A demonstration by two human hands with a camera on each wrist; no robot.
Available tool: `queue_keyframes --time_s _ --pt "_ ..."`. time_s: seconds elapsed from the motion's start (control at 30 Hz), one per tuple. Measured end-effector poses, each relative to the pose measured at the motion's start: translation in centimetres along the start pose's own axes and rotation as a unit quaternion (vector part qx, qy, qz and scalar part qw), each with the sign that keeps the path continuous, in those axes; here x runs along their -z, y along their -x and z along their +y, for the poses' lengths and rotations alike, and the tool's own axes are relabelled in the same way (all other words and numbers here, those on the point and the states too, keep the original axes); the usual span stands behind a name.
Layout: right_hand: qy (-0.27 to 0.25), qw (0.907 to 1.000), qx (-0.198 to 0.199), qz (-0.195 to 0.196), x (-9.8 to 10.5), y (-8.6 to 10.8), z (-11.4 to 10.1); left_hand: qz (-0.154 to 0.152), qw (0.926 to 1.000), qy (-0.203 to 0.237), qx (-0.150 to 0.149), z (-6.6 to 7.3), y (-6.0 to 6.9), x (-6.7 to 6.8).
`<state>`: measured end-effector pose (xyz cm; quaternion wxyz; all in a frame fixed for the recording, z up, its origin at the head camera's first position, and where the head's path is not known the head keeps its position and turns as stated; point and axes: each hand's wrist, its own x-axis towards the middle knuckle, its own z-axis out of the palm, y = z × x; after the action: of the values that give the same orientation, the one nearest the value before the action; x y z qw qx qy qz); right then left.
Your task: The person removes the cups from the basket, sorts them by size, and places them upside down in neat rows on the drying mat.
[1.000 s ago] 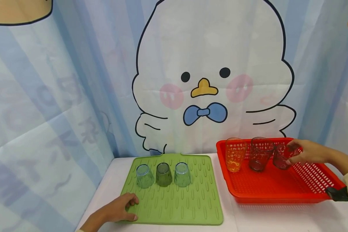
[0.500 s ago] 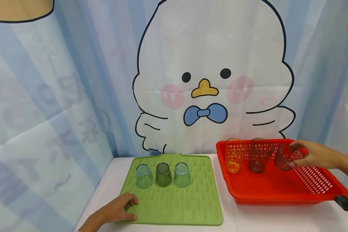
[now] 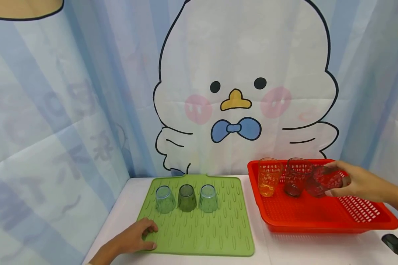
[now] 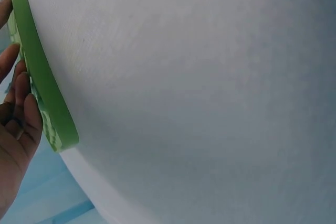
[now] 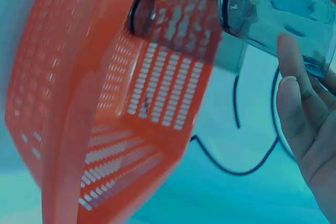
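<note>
My right hand (image 3: 356,180) holds a clear glass (image 3: 323,181) over the right part of the red plastic basket (image 3: 315,227). The glass is tilted; in the right wrist view my fingers and thumb are around its side. To its left in the basket stand a dark-tinted glass (image 3: 298,173) and an amber glass (image 3: 268,178). My left hand (image 3: 132,236) rests at the left front edge of a green drying mat (image 3: 212,235), fingers loosely bent. On the mat, a blue-tinted glass (image 3: 166,200), a grey-green glass (image 3: 187,198) and another bluish glass (image 3: 208,199) stand bottom up in a row.
Mat and basket sit side by side on a white-covered table (image 3: 262,243). A curtain (image 3: 238,55) with a cartoon bird hangs close behind them, and striped cloth lines the left side. A black object (image 3: 396,243) shows at the right edge, near the basket.
My right hand has tipped the glass over to a slant, and its base has swung left toward the dark-tinted glass. My left hand and the glasses on the mat have stayed put.
</note>
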<state>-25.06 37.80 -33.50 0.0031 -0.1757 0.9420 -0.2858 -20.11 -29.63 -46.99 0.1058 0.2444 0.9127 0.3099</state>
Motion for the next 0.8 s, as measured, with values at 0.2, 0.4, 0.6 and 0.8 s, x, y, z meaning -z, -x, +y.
queue_keyframes --time_s 0.2,0.4,0.6,0.8 --pt "-0.009 0.9995 0.021 0.02 -0.9 0.5 -2.2 0.018 0.9991 -0.035 -0.017 0.3 0.1 -0.3" --pt "-0.033 0.9975 0.06 0.016 -1.9 0.9 -4.5 0.036 0.997 -0.057 -0.038 1.7 0.0 -0.6" --pt "-0.021 0.9978 0.056 0.026 -3.0 1.2 -6.9 0.039 0.9957 -0.037 -0.076 3.7 -0.7 -1.1" --pt "-0.013 0.9953 0.085 0.045 -4.6 1.8 -9.2 0.049 0.9958 -0.021 -0.075 6.8 -1.3 -1.7"
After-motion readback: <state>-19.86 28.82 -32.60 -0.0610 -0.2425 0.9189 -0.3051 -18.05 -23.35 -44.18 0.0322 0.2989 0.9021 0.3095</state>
